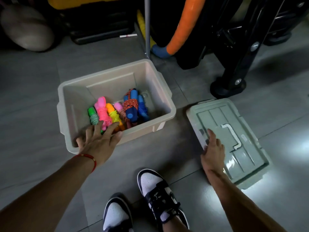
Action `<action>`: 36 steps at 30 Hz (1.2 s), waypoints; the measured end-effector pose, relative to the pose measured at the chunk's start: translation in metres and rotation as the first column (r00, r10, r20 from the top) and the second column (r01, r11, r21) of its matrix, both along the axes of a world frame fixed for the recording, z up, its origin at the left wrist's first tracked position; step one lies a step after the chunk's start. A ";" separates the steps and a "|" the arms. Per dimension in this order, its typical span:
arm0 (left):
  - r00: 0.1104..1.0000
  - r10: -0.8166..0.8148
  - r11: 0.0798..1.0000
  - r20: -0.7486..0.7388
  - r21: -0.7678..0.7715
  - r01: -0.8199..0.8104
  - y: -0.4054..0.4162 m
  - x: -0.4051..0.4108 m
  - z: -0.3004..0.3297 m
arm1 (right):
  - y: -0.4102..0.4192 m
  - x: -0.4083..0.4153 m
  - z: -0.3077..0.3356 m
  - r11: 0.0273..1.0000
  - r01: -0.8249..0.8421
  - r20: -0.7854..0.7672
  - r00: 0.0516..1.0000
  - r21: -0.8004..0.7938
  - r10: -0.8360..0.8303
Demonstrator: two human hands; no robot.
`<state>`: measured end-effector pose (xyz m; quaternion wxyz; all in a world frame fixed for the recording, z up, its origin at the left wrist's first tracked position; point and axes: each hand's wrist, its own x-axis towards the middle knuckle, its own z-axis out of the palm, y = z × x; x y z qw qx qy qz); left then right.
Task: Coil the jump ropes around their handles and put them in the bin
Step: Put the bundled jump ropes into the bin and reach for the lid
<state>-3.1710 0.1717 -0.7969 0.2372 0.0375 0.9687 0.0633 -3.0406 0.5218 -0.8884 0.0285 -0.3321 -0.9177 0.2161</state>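
Observation:
A beige plastic bin (155, 77) stands on the grey floor in front of me. Inside it lie several coiled jump ropes: a green one (93, 115), a pink one (102, 111), a yellow-orange one (113, 114) and a blue-handled one with red cord (131, 104). My left hand (97, 141) rests on the bin's near rim, fingers spread and reaching over the edge. My right hand (212, 151) lies on the near left edge of the grey-green lid (237, 148), which sits flat on the floor to the right of the bin.
My two shoes (155, 190) are at the bottom centre. Behind the bin stand a metal pole (147, 27), an orange and blue foam tube (184, 25) and a black equipment frame with a round foot (227, 87). A pale bag (26, 29) lies far left.

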 end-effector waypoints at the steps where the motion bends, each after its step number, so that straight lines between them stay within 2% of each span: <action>1: 1.000 -0.006 1.000 -0.013 -0.012 0.006 0.000 0.001 0.000 | 0.002 -0.003 0.017 0.999 -0.023 -0.081 0.997 -0.021 0.022; 4: 0.999 -0.007 1.000 -0.045 -0.029 0.005 0.000 0.002 -0.002 | 0.002 -0.011 0.077 0.994 -0.083 -0.282 0.958 -0.077 0.058; 6: 1.000 -0.012 0.999 -0.025 -0.034 0.011 0.001 0.003 0.001 | -0.007 -0.020 0.117 0.985 -0.125 -0.347 0.935 -0.116 0.077; 8: 1.000 -0.006 1.000 -0.007 -0.012 0.006 0.002 0.003 0.003 | -0.023 -0.033 0.151 0.955 -0.252 -0.387 0.905 -0.157 0.175; 10: 0.999 0.049 0.994 -0.004 0.096 -0.048 -0.002 0.001 0.007 | -0.048 -0.046 0.177 0.906 -0.384 -0.420 0.862 -0.178 0.283; 11: 0.992 0.122 0.969 -0.018 0.220 -0.115 -0.007 -0.001 0.012 | -0.062 -0.052 0.185 0.881 -0.437 -0.421 0.844 -0.180 0.332; 12: 0.973 0.230 0.901 -0.022 0.383 -0.205 -0.011 -0.002 0.017 | -0.075 -0.057 0.189 0.861 -0.471 -0.413 0.834 -0.190 0.366; 13: 0.932 0.363 0.790 -0.026 0.539 -0.292 -0.017 -0.002 0.026 | -0.089 -0.063 0.189 0.845 -0.498 -0.407 0.824 -0.192 0.393; 15: 0.817 0.576 0.567 0.013 0.713 -0.412 -0.031 0.000 0.046 | -0.114 -0.069 0.187 0.811 -0.565 -0.388 0.790 -0.155 0.476; 18: 0.754 0.644 0.384 0.127 0.799 -0.463 -0.055 0.004 0.066 | -0.140 -0.071 0.184 0.736 -0.674 -0.384 0.696 -0.058 0.607; 21: 0.708 0.650 0.156 0.274 0.864 -0.478 -0.072 0.008 0.083 | -0.155 -0.078 0.185 0.595 -0.800 -0.358 0.536 0.073 0.764; 24: 0.641 0.709 0.071 0.293 0.875 -0.479 -0.088 0.004 0.090 | -0.160 -0.101 0.177 0.404 -0.899 -0.211 0.367 0.170 0.906; 25: 0.617 0.730 0.078 0.292 0.862 -0.501 -0.092 0.002 0.088 | -0.162 -0.108 0.174 0.344 -0.919 -0.171 0.313 0.195 0.934; 28: 0.617 0.771 0.359 0.158 0.691 -0.627 -0.103 0.001 0.073 | -0.172 -0.121 0.159 0.196 -0.963 -0.081 0.184 0.187 0.980; 29: 0.626 0.774 0.456 0.094 0.603 -0.655 -0.103 0.002 0.067 | -0.175 -0.124 0.154 0.172 -0.971 -0.057 0.164 0.167 0.985; 30: 0.636 0.771 0.513 0.045 0.549 -0.660 -0.103 0.003 0.062 | -0.176 -0.126 0.149 0.160 -0.975 -0.041 0.156 0.153 0.987; 32: 0.612 0.790 0.487 0.044 0.561 -0.670 -0.102 0.003 0.055 | -0.175 -0.130 0.144 0.191 -0.974 -0.043 0.187 0.123 0.981; 34: 0.571 0.815 0.407 0.100 0.602 -0.687 -0.103 -0.002 0.045 | -0.172 -0.135 0.143 0.288 -0.952 -0.082 0.281 0.101 0.956; 36: 0.593 0.798 0.421 0.108 0.605 -0.676 -0.102 -0.007 0.033 | -0.167 -0.144 0.145 0.399 -0.913 -0.130 0.387 0.086 0.913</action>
